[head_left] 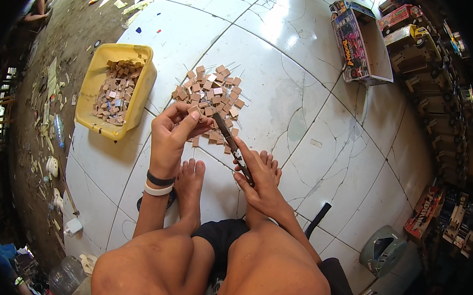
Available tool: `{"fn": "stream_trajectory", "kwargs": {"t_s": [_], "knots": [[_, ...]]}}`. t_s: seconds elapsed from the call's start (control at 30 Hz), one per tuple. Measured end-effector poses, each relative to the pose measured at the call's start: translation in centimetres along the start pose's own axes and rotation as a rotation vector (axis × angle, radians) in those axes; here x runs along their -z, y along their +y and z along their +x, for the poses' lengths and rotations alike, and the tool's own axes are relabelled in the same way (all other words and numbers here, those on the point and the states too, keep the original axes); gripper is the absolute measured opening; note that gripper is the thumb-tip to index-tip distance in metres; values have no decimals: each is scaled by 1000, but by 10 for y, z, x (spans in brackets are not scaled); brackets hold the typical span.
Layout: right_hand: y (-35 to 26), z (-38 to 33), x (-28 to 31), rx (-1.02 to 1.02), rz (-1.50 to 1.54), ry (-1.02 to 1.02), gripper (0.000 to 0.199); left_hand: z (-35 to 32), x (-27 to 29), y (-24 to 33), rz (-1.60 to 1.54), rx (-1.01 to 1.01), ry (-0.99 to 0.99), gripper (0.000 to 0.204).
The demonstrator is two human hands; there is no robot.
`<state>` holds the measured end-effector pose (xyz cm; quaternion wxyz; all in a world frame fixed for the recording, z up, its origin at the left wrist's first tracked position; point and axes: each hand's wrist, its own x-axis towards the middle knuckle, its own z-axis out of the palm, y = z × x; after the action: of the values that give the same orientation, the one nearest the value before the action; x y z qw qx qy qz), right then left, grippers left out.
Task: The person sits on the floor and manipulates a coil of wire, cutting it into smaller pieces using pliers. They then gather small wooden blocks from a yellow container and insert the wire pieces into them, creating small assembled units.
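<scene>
— What have you got in your hands?

— My left hand (172,135) pinches a small tan wooden block (194,111) between thumb and fingertips, the grip narrow and closed on it, held just above the near edge of the pile. My right hand (259,174) is wrapped around the dark handle of a slim knife (231,144), the grip closed tight, with the blade slanting up and to the left toward the block. Whether the tip touches the wood, I cannot tell.

— And the pile?

— A loose heap of small tan wooden blocks (213,94) lies on the white tiled floor (285,79) right in front of my bare feet (190,180), with thin slivers scattered around it.

— Anything beside it?

— To the left, just beside the heap, sits a yellow rectangular plastic tub (145,83) partly filled with more of the same blocks. Well apart, at the upper right, an open cardboard box with colourful printed sides (372,47) lies on the tiles, and wooden toy trucks (428,73) stand in a row along the right edge.

— On your wrist?

— A black band and a white band (159,185) sit on my left wrist. I am sitting with my knees up.
</scene>
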<state>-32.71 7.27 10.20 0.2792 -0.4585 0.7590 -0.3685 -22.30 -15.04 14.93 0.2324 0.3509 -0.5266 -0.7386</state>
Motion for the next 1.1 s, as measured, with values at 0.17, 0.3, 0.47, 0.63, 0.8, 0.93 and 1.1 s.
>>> {"fn": "stream_trajectory", "kwargs": {"t_s": [0.17, 0.3, 0.47, 0.63, 0.8, 0.93, 1.1], "knots": [[-11, 1, 0, -16, -125, 29, 84, -2, -5, -5, -170, 13, 78, 15], [-13, 1, -1, -51, -123, 46, 84, 1, -8, -4, -141, -29, 66, 16], [-7, -1, -4, -30, 23, 77, 84, 3, -12, 0, -124, 34, 3, 21], [-9, 0, 0, -1, -71, 45, 85, 2, -21, -8, -143, 85, -84, 35], [-18, -4, 12, 30, -81, 7, 84, 3, -18, -14, -351, 144, -155, 39], [-20, -10, 11, -225, 989, -311, 86, 2, -8, -9, -440, 243, -249, 39], [-12, -10, 6, -227, 759, -288, 96, 1, -4, -4, -370, 245, -226, 38]]}}
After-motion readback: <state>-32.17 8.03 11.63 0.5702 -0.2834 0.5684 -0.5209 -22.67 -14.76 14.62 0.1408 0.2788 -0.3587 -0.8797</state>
